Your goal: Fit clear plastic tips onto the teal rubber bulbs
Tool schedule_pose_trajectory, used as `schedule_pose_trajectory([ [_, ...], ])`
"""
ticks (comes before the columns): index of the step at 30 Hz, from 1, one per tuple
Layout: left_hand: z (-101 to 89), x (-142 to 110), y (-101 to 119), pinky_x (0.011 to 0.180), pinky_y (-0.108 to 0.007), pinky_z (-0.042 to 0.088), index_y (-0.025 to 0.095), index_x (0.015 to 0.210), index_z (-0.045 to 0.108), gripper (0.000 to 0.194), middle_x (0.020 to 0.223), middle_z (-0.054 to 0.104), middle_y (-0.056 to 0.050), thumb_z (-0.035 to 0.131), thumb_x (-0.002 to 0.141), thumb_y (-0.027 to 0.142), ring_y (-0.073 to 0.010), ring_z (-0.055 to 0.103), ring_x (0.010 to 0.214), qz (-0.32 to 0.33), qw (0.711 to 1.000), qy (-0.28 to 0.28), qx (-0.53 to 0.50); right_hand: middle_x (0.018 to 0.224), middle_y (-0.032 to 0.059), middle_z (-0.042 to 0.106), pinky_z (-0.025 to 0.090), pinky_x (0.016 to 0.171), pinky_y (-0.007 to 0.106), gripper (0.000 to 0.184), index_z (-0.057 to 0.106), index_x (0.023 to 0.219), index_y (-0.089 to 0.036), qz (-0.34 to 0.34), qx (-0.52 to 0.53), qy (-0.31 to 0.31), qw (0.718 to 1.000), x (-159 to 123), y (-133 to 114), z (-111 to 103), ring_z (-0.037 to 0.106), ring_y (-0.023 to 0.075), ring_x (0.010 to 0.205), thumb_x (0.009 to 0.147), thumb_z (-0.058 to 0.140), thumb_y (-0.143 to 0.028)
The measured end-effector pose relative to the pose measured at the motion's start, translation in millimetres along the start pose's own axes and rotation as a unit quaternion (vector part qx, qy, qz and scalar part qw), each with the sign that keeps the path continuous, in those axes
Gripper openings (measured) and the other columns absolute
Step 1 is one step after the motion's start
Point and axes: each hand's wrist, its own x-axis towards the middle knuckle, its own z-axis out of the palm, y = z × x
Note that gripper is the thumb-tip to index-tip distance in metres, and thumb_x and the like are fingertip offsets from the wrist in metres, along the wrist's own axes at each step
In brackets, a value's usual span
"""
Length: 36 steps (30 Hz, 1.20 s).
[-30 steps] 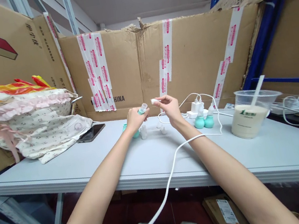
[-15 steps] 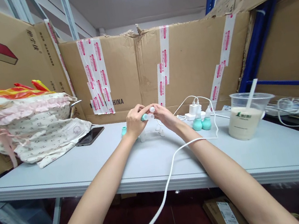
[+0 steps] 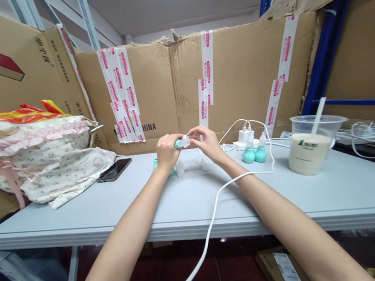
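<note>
Above the middle of the table, my left hand (image 3: 166,154) is closed around a small teal squeeze bulb (image 3: 177,144), its mouth pointing right. A translucent plastic tip (image 3: 185,141) sits at that mouth. My right hand (image 3: 209,144) pinches the tip's far side with thumb and forefinger; whether tip and bulb are fully joined I cannot tell. Beneath my hands, loose translucent tips (image 3: 179,168) lie on the table. Another teal bulb (image 3: 155,162) is partly hidden behind my left hand. Two teal bulbs with clear tips (image 3: 248,155) stand upright to the right.
A white cable (image 3: 216,203) crosses the table front and my right forearm. On the right are a plastic cup of milky drink (image 3: 308,153) and a white charger (image 3: 245,136). A phone (image 3: 114,171) and a floral cloth bag (image 3: 42,161) lie left. Cardboard (image 3: 156,88) walls the back.
My right hand has brought a small translucent tip down to the bulb's mouth, and its fingers have shifted from above to beside it. The left hand stays almost in place.
</note>
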Motion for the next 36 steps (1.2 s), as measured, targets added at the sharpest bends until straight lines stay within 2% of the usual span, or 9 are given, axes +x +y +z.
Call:
schedule_pose_trajectory([
  [3,0.5,0.1,-0.9,0.068,-0.029,0.035,0.02,0.085,0.064,0.013,0.078,0.065,-0.003,0.052,0.08,0.022,-0.018,0.054,0.073,0.011,0.999,0.03,0.018,0.088,0.0024,0.06,0.04,0.076,0.029,0.012,0.063,0.082,-0.02,-0.019,-0.058,0.012,0.998,-0.9,-1.9,0.8,0.054,0.0139,0.073,0.073,0.061,-0.027],
  [6,1.9,-0.8,-2.0,0.067,-0.029,0.035,0.021,0.087,0.065,0.015,0.077,0.065,-0.003,0.052,0.08,0.019,-0.0176,0.053,0.072,0.034,0.997,0.064,0.023,0.086,0.0024,0.06,0.04,0.076,0.029,0.009,0.063,0.081,-0.019,-0.012,-0.074,0.031,0.997,-2.4,-4.1,4.9,0.054,0.0145,0.073,0.074,0.059,-0.023],
  [10,3.4,-2.6,-3.9,0.069,-0.029,0.036,0.02,0.086,0.066,0.017,0.078,0.066,-0.003,0.051,0.08,0.017,-0.0174,0.054,0.074,0.046,0.995,0.089,0.018,0.086,0.0029,0.061,0.041,0.076,0.028,0.011,0.062,0.082,-0.018,0.006,-0.051,0.062,0.997,-6.3,-8.0,12.9,0.055,0.0141,0.072,0.073,0.058,-0.022],
  [18,4.6,-3.2,-3.4,0.071,-0.03,0.037,0.019,0.089,0.065,0.015,0.083,0.067,-0.003,0.053,0.08,0.021,-0.0172,0.054,0.076,0.043,0.995,0.093,0.004,0.086,0.0046,0.062,0.043,0.073,0.028,0.015,0.064,0.082,-0.015,0.059,0.025,0.105,0.992,-10.3,-13.1,20.9,0.055,0.0133,0.071,0.071,0.059,-0.025],
  [27,7.4,-4.2,-2.8,0.068,-0.03,0.036,0.02,0.088,0.065,0.015,0.08,0.067,-0.002,0.053,0.079,0.019,-0.0169,0.054,0.073,0.047,0.996,0.073,-0.007,0.081,0.0039,0.062,0.044,0.072,0.029,0.018,0.062,0.076,-0.016,0.134,0.114,0.045,0.983,-3.3,2.4,15.7,0.053,0.0136,0.071,0.066,0.061,-0.031],
  [36,8.1,-5.4,0.7,0.07,-0.03,0.037,0.02,0.088,0.065,0.015,0.079,0.067,-0.003,0.052,0.081,0.02,-0.0169,0.055,0.074,0.024,0.999,0.043,-0.013,0.079,0.0022,0.061,0.044,0.074,0.029,0.025,0.06,0.075,-0.017,0.192,0.218,-0.006,0.957,-3.6,12.2,13.2,0.056,0.0143,0.075,0.06,0.068,-0.036],
])
